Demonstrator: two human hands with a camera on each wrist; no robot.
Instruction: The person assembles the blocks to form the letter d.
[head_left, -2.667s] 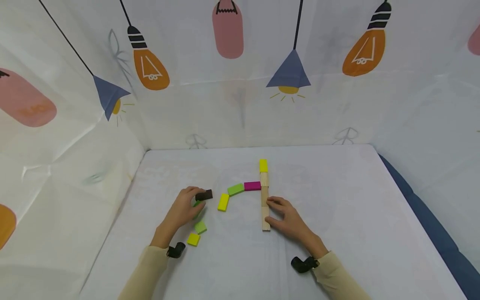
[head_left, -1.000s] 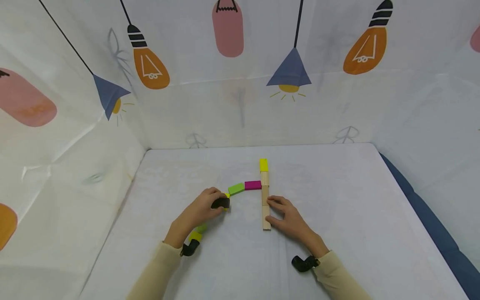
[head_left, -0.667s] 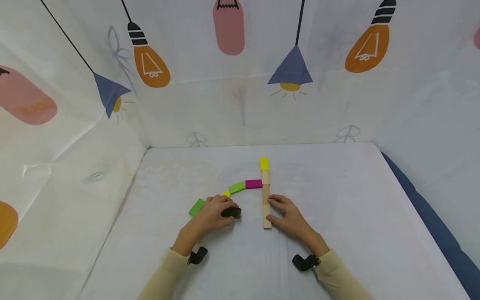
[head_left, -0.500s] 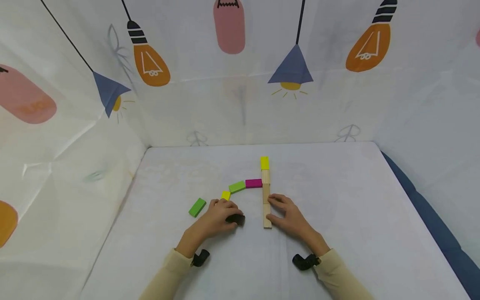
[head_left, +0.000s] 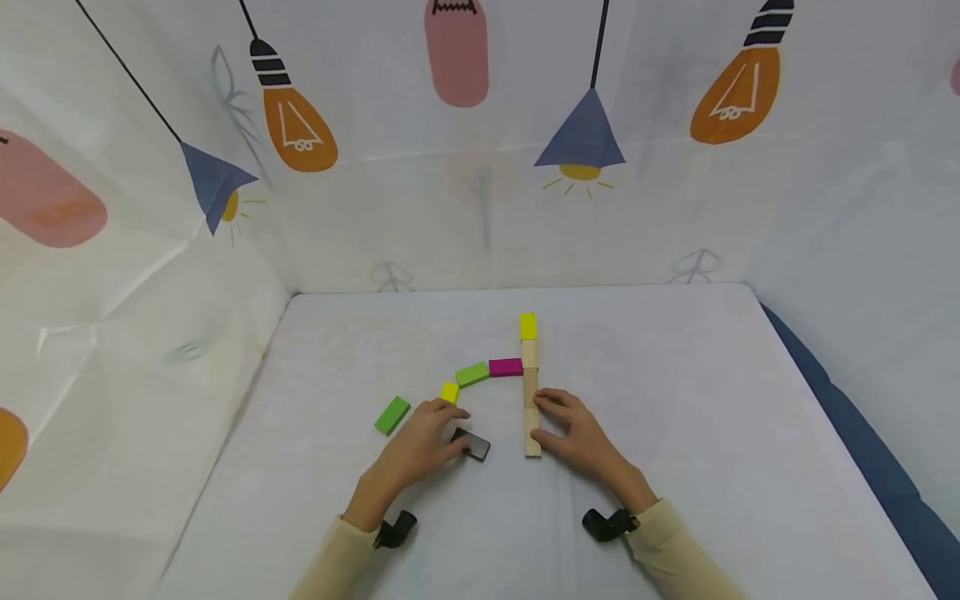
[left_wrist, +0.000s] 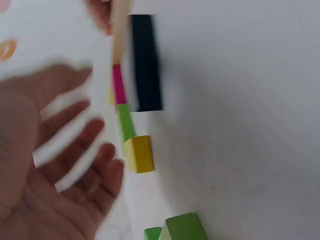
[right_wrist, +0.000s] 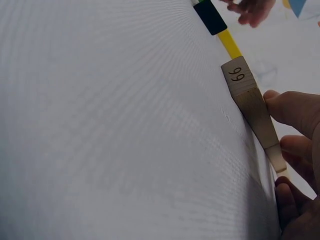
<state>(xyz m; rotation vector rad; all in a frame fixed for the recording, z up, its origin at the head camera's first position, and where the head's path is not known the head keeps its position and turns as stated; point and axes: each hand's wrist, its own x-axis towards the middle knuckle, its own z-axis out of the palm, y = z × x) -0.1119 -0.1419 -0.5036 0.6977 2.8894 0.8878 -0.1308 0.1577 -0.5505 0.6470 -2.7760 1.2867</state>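
Note:
In the head view a black block lies flat on the white table, just right of my left hand. The left wrist view shows that hand's fingers loosely spread and apart from the black block. My right hand rests its thumb and fingertips against the right side of a straight row of plain wooden blocks. A number is marked on the end of the nearest wooden block. From the row, a magenta block, a light green block and a yellow block, partly hidden by my left hand, curve leftward.
Another yellow block caps the far end of the row. A green block lies by itself left of my left hand. A white patterned sheet stands behind the table and along its sides.
My left hand has carried the black block rightward and nearer, past the yellow block, set it down and let it go. The right hand has stayed against the wooden row.

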